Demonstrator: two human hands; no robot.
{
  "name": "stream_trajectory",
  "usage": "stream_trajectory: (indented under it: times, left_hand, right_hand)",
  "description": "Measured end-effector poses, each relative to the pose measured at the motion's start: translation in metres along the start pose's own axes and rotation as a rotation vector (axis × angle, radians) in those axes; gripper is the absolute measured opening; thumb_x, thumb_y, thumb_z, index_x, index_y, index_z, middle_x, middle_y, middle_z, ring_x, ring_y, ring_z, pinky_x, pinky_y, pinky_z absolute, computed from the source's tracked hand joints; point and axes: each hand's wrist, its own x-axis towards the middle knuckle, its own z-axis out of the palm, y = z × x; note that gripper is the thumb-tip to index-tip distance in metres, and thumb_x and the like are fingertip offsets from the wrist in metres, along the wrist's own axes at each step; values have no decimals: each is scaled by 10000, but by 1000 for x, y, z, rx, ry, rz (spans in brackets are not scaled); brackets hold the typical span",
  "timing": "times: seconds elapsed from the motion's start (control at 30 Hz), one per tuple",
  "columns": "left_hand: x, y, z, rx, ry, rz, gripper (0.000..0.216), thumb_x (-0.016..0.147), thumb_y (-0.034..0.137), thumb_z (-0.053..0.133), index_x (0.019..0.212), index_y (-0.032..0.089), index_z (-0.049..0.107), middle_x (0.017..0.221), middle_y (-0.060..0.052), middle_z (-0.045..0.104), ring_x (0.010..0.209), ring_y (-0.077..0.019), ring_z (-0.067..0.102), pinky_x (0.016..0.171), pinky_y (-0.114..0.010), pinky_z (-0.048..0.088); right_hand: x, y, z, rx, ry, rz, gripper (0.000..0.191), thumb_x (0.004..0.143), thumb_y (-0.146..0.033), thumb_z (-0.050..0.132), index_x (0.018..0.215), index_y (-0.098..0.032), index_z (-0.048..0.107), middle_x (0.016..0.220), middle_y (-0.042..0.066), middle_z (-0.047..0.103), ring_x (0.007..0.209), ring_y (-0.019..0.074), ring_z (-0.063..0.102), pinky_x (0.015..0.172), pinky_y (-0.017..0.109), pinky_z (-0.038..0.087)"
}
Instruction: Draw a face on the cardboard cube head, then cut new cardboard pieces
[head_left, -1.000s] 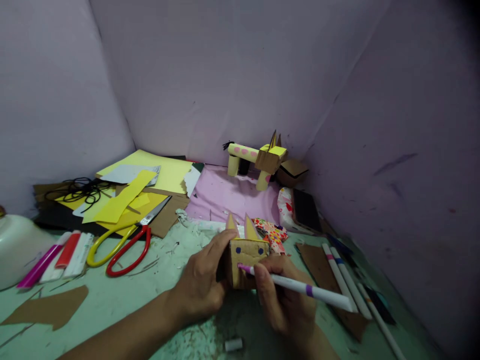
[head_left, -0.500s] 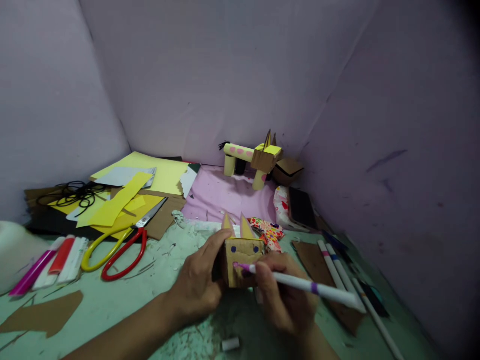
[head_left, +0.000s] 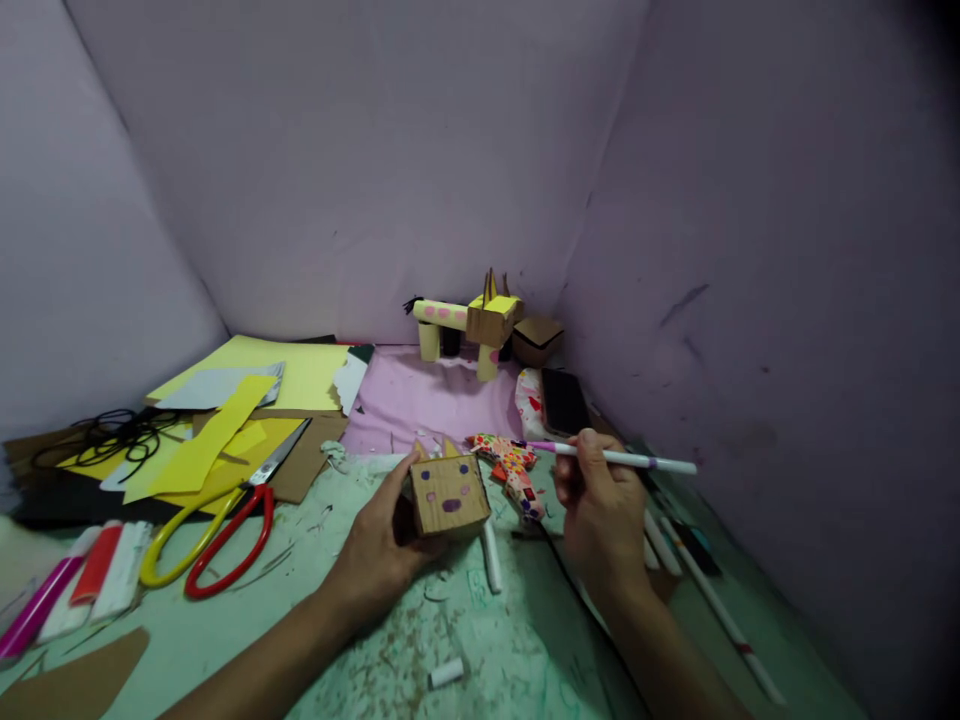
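Head: left hand (head_left: 375,555) grips box (head_left: 448,495); right hand (head_left: 600,505) holds marker (head_left: 626,459) near wall (head_left: 750,300).

A: Where is the tabletop (head_left: 225,610) open?
B: Along the front, right of the scissors (head_left: 217,545); just 1 small cap (head_left: 447,672) lies there.
A: The middle?
B: The cardboard box (head_left: 448,495) blocks it. Markers (head_left: 718,603) line the right wall, paper sheets (head_left: 225,420) the far left.

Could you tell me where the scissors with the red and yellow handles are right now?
In the head view, the red-and-yellow-handled scissors lie left of the left hand holding the brown cardboard box, blade tips by the yellow paper sheets.
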Motion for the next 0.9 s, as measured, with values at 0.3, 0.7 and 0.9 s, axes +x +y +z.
stream_trajectory:
  times: [0.3,0.7,0.9]
  left_hand:
    - [-1,5,0,101,21,7,915,686,245,738,1479,183,285,1387,-152,550,1267,-323,531,1096,-523,386]
    - [-2,-2,0,76,46,78,855,711,151,706,1462,182,297,1357,-157,566,1246,-305,555,1040,-469,457]
    - [-2,2,2,83,39,71,824,728,225,706,1449,183,311,1238,-138,617,1114,-291,618,907,-433,530]
  right_hand:
    - [-2,-3,0,1,-10,-7,419,671,-551,778,716,-199,554,468,-98,491,365,58,372,319,166,280]
    - [-2,-2,-1,50,-19,-23,373,671,-472,798,714,-181,570,470,-90,512,362,54,383,318,163,277]
    - [1,-3,-3,58,13,-66,351,700,-476,755,728,-191,553,487,-91,518,398,58,413,354,164,295]
